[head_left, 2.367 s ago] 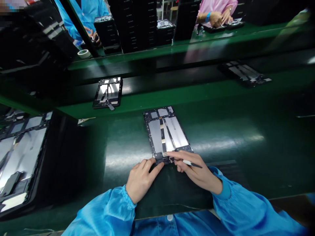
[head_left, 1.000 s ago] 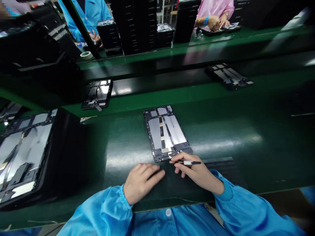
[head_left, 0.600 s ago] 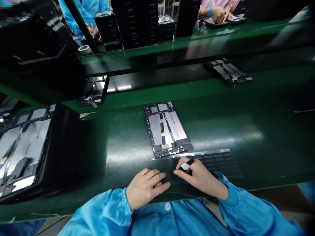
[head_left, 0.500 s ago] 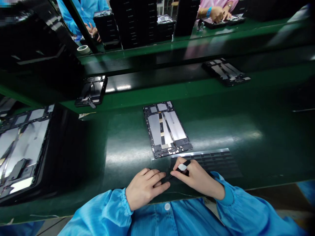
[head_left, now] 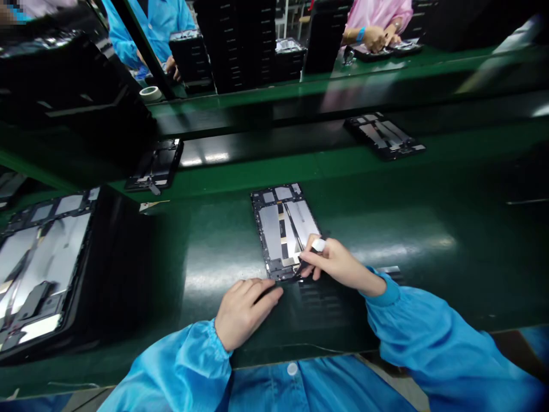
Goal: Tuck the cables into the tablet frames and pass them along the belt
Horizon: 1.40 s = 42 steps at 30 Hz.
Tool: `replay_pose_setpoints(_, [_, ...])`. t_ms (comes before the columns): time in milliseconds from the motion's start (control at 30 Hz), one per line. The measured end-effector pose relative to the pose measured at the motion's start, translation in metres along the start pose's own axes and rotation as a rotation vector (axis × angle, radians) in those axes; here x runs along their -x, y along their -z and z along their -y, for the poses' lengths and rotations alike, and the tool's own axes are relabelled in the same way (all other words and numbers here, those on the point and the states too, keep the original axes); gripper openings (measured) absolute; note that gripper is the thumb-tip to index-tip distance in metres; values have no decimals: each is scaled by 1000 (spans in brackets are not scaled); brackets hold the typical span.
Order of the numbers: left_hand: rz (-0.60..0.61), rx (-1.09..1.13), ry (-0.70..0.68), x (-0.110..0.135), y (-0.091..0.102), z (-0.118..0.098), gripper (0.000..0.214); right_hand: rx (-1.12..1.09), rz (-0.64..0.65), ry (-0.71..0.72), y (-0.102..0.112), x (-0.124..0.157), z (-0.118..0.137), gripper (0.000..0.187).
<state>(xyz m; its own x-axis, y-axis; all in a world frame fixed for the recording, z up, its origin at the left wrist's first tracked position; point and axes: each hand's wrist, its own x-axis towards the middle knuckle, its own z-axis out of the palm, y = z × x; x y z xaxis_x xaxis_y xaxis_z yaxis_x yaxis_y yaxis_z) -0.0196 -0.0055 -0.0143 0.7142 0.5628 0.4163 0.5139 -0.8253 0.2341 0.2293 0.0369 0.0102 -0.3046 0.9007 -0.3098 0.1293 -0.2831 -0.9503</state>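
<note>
An opened tablet point(head_left: 270, 229) lies on the green bench in front of me, its silver inner plates and dark ribbon cables facing up. My right hand point(head_left: 337, 263) is over its lower right corner, pinching dark, slim tweezers point(head_left: 297, 273) with the tip at the tablet's bottom edge. Something white shows at those fingers; I cannot tell whether it is on the tool or a finger. My left hand point(head_left: 246, 309) rests with fingers stretched out, fingertips at the tablet's lower left edge. Below my right hand lies a clear sheet with rows of dark patches point(head_left: 321, 300), partly covered.
A tall stack of opened tablets point(head_left: 60, 252) stands at the left. Single tablets lie farther back, left point(head_left: 158, 166) and right point(head_left: 384, 136). Across the bench are black stacks point(head_left: 235, 46), a tape roll point(head_left: 150, 94) and two co-workers, one in blue and one in pink sleeves.
My right hand has moved up from the sheet's left end onto the tablet's lower corner with the tweezers. My left hand has shifted up and slightly left to the tablet's bottom edge.
</note>
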Motion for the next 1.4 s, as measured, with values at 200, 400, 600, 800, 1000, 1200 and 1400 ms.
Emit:
replay_pose_setpoints(200, [-11,-71,-1,-4,-5,14,22,63,109,-50,-8,-30,4,38])
replay_pose_setpoints(400, [-15,-49,20,-2,-6,14,20,87,94,-67,-9,-31,0,36])
replay_pose_setpoints(600, [-15,-37,27,-3,-6,13,21,95,88,-85,-11,-31,4,32])
replay_pose_setpoints(800, [-13,-41,26,-3,-6,14,21,124,82,-90,-12,-29,5,28])
replay_pose_setpoints(1000, [45,-143,-18,-2,-4,11,30,104,70,-95,-13,-30,4,30])
replay_pose_setpoints(1200, [143,-249,-37,-5,1,9,37,82,16,-35,-6,-23,0,28])
replay_pose_setpoints(1400, [164,-161,-7,-11,0,16,34,199,-128,83,9,1,-8,21])
